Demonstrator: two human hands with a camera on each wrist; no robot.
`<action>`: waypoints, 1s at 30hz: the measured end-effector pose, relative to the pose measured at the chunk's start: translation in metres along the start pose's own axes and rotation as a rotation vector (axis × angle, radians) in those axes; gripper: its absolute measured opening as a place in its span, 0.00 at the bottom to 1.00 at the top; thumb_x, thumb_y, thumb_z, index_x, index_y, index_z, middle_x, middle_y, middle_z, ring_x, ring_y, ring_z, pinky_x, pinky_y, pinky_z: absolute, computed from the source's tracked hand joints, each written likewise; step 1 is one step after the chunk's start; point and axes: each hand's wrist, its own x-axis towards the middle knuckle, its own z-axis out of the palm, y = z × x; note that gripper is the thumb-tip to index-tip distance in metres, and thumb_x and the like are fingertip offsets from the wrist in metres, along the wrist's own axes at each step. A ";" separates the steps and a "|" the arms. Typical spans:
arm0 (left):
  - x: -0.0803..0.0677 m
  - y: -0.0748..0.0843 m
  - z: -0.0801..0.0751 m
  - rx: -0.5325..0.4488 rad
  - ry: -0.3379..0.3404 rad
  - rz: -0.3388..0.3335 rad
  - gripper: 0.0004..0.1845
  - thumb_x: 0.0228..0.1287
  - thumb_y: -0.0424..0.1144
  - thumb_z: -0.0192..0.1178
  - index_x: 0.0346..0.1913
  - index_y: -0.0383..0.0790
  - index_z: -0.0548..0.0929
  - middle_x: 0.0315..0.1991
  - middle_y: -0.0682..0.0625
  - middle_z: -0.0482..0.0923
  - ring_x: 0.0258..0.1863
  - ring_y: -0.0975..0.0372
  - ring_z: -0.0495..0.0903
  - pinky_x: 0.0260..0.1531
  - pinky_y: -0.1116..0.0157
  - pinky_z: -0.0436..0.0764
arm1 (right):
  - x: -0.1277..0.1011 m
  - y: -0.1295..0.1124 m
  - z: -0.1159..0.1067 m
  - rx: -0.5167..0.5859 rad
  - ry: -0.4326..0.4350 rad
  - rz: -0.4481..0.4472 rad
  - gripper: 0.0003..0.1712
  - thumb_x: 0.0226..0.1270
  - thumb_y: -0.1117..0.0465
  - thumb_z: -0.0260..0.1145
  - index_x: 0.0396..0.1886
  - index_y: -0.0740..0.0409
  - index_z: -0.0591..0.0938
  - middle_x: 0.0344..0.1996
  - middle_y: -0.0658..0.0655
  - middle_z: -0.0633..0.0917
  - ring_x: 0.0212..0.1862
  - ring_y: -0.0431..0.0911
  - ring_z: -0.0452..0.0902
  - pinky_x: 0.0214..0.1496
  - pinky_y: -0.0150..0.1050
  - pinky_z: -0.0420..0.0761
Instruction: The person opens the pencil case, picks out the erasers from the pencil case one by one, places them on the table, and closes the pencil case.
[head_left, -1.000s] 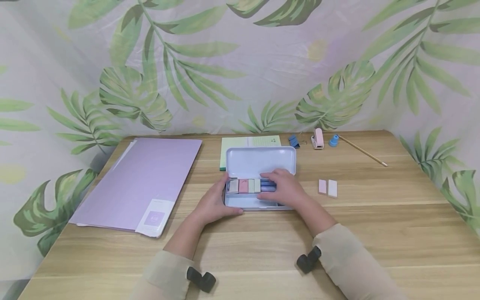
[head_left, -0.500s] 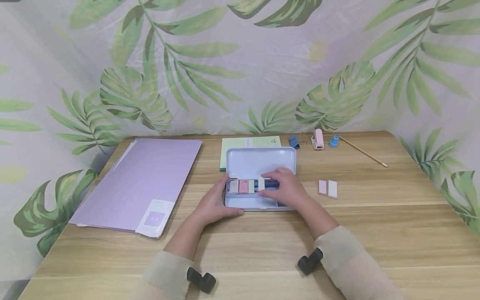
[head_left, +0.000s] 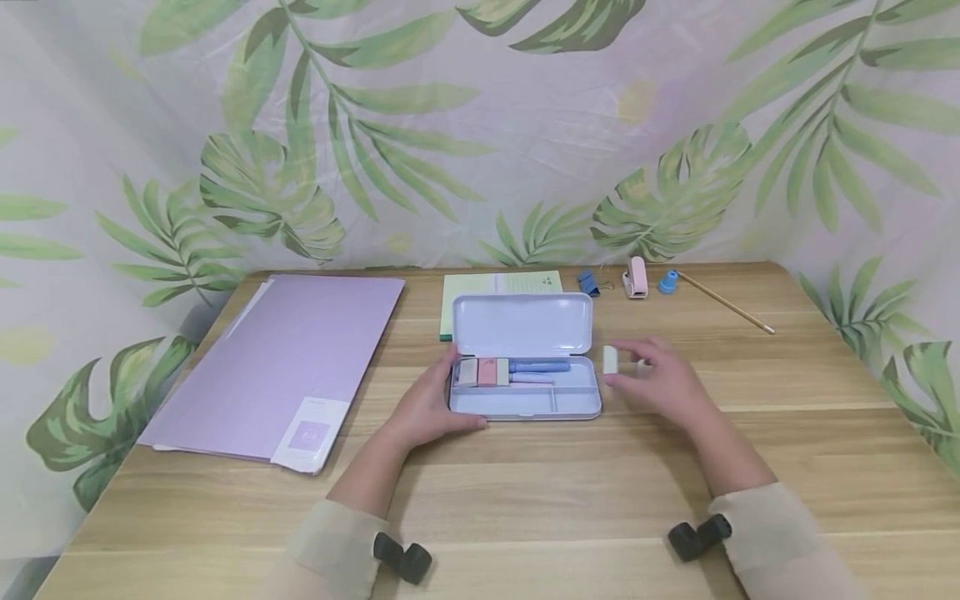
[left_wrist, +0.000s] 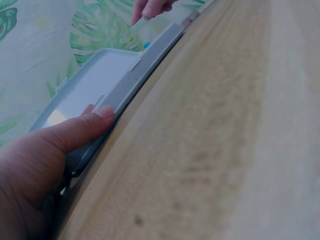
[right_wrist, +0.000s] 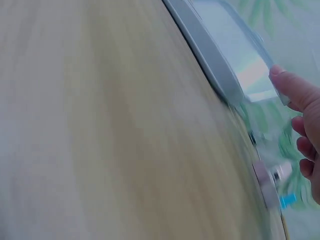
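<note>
Two hands work at an open tin pencil case [head_left: 525,398] on a wooden table [head_left: 525,500]. Your left hand [head_left: 427,408] rests against the case's left end, thumb along the near edge and fingers curled round the far corner — a steadying grip, also seen from the left wrist view [left_wrist: 45,165]. Your right hand [head_left: 663,383] is just to the right of the case, above the table, pinching a small pale eraser [head_left: 611,360] between thumb and fingertips; the eraser stands upright, just beside the case's right end and clear of it. Behind this hand's fingers a second small block is partly hidden; what it is cannot be told.

Inside the case, nearest your left hand, a row of small blocks — grey, pink and green [head_left: 486,372] — stands side by side; to their right lie blue pens [head_left: 538,367], pointing toward your right hand. The lid [head_left: 521,323] stands raised behind.

Left of your left hand lies a purple folder [head_left: 292,358]. Beyond the lid lies a green notepad [head_left: 498,283]. Beyond your right hand, at the table's far edge, are a blue binder clip [head_left: 588,282], a pink device [head_left: 635,277], a blue cap-like item [head_left: 667,282] and a thin wooden stick [head_left: 723,303].
</note>
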 end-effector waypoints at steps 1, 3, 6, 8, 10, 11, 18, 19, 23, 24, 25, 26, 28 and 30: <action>0.000 0.000 0.000 0.000 -0.001 -0.002 0.69 0.39 0.55 0.79 0.79 0.42 0.45 0.78 0.41 0.50 0.77 0.48 0.53 0.75 0.49 0.57 | -0.003 0.005 -0.005 -0.001 0.012 0.004 0.36 0.58 0.44 0.72 0.64 0.53 0.77 0.49 0.61 0.80 0.51 0.56 0.74 0.46 0.47 0.76; 0.000 0.001 -0.001 -0.003 0.000 -0.005 0.69 0.39 0.55 0.80 0.79 0.42 0.45 0.78 0.41 0.50 0.77 0.48 0.53 0.75 0.50 0.57 | -0.009 0.016 -0.014 -0.007 0.031 0.025 0.36 0.59 0.43 0.71 0.64 0.55 0.77 0.50 0.63 0.80 0.51 0.56 0.73 0.44 0.45 0.74; 0.000 0.001 -0.001 -0.007 -0.002 -0.004 0.69 0.39 0.55 0.80 0.79 0.42 0.45 0.78 0.42 0.50 0.77 0.48 0.53 0.75 0.50 0.58 | -0.018 0.031 -0.026 -0.022 0.060 0.055 0.37 0.60 0.42 0.70 0.65 0.56 0.76 0.48 0.64 0.79 0.48 0.55 0.72 0.41 0.41 0.72; 0.000 0.000 -0.001 -0.009 -0.002 -0.001 0.69 0.38 0.55 0.80 0.79 0.42 0.45 0.78 0.42 0.50 0.77 0.48 0.53 0.75 0.50 0.58 | -0.023 0.042 -0.031 -0.036 0.076 0.069 0.37 0.61 0.42 0.70 0.65 0.56 0.76 0.43 0.63 0.80 0.43 0.53 0.72 0.38 0.38 0.71; 0.000 0.000 -0.002 -0.010 -0.002 -0.004 0.69 0.38 0.55 0.80 0.79 0.43 0.45 0.78 0.42 0.50 0.77 0.48 0.53 0.74 0.50 0.58 | -0.027 0.052 -0.035 -0.048 0.084 0.083 0.37 0.61 0.42 0.70 0.65 0.56 0.76 0.37 0.60 0.79 0.38 0.50 0.71 0.34 0.35 0.70; 0.000 0.000 -0.002 -0.008 0.000 -0.001 0.69 0.39 0.56 0.80 0.79 0.42 0.45 0.78 0.41 0.50 0.77 0.48 0.53 0.74 0.49 0.58 | -0.029 0.056 -0.036 -0.054 0.086 0.087 0.37 0.62 0.42 0.70 0.65 0.57 0.76 0.35 0.59 0.79 0.36 0.48 0.70 0.32 0.35 0.70; -0.001 0.000 -0.002 -0.008 0.000 -0.014 0.69 0.39 0.55 0.80 0.79 0.42 0.45 0.78 0.41 0.50 0.77 0.47 0.53 0.75 0.49 0.57 | -0.032 0.079 -0.038 -0.072 0.045 0.129 0.40 0.62 0.40 0.68 0.67 0.58 0.74 0.31 0.56 0.76 0.33 0.47 0.67 0.32 0.35 0.67; -0.001 0.000 -0.002 -0.009 -0.002 -0.018 0.69 0.38 0.55 0.80 0.79 0.43 0.45 0.78 0.41 0.50 0.77 0.48 0.53 0.75 0.49 0.57 | -0.032 0.081 -0.039 -0.074 0.036 0.133 0.40 0.62 0.39 0.68 0.67 0.58 0.74 0.32 0.56 0.76 0.34 0.47 0.67 0.32 0.36 0.67; -0.001 0.000 -0.001 -0.008 -0.003 -0.007 0.69 0.39 0.56 0.80 0.79 0.42 0.45 0.78 0.41 0.49 0.77 0.47 0.53 0.75 0.49 0.57 | -0.031 0.085 -0.039 -0.097 0.012 0.138 0.39 0.62 0.40 0.68 0.66 0.60 0.75 0.32 0.57 0.76 0.34 0.48 0.68 0.34 0.37 0.67; -0.001 0.000 -0.001 -0.008 -0.003 -0.006 0.69 0.39 0.56 0.80 0.79 0.42 0.44 0.78 0.41 0.49 0.77 0.47 0.52 0.75 0.49 0.57 | -0.031 0.086 -0.039 -0.104 0.008 0.137 0.39 0.62 0.41 0.68 0.65 0.60 0.75 0.32 0.57 0.76 0.34 0.48 0.68 0.34 0.37 0.68; -0.001 0.000 -0.001 -0.007 -0.003 -0.005 0.70 0.39 0.56 0.79 0.79 0.42 0.44 0.78 0.41 0.49 0.77 0.48 0.52 0.75 0.49 0.57 | -0.031 0.086 -0.039 -0.110 0.004 0.136 0.38 0.62 0.41 0.69 0.65 0.61 0.76 0.32 0.57 0.77 0.34 0.47 0.68 0.34 0.37 0.68; -0.001 0.000 -0.001 -0.007 -0.003 -0.005 0.70 0.39 0.56 0.80 0.79 0.42 0.44 0.78 0.41 0.49 0.77 0.48 0.52 0.75 0.49 0.57 | -0.031 0.086 -0.039 -0.117 0.000 0.135 0.38 0.62 0.42 0.69 0.64 0.61 0.76 0.31 0.57 0.77 0.34 0.47 0.68 0.34 0.37 0.67; -0.001 0.000 -0.001 -0.008 -0.003 -0.007 0.70 0.39 0.56 0.80 0.79 0.42 0.44 0.79 0.42 0.49 0.77 0.48 0.52 0.75 0.49 0.57 | -0.031 0.086 -0.040 -0.121 -0.007 0.131 0.38 0.62 0.42 0.69 0.64 0.62 0.76 0.31 0.56 0.77 0.34 0.47 0.68 0.34 0.37 0.67; -0.001 0.001 -0.001 -0.006 -0.005 -0.008 0.70 0.39 0.56 0.79 0.79 0.42 0.44 0.79 0.41 0.49 0.77 0.48 0.52 0.75 0.49 0.57 | -0.032 0.085 -0.041 -0.117 -0.012 0.136 0.39 0.62 0.42 0.68 0.65 0.62 0.75 0.32 0.57 0.77 0.34 0.47 0.68 0.34 0.37 0.67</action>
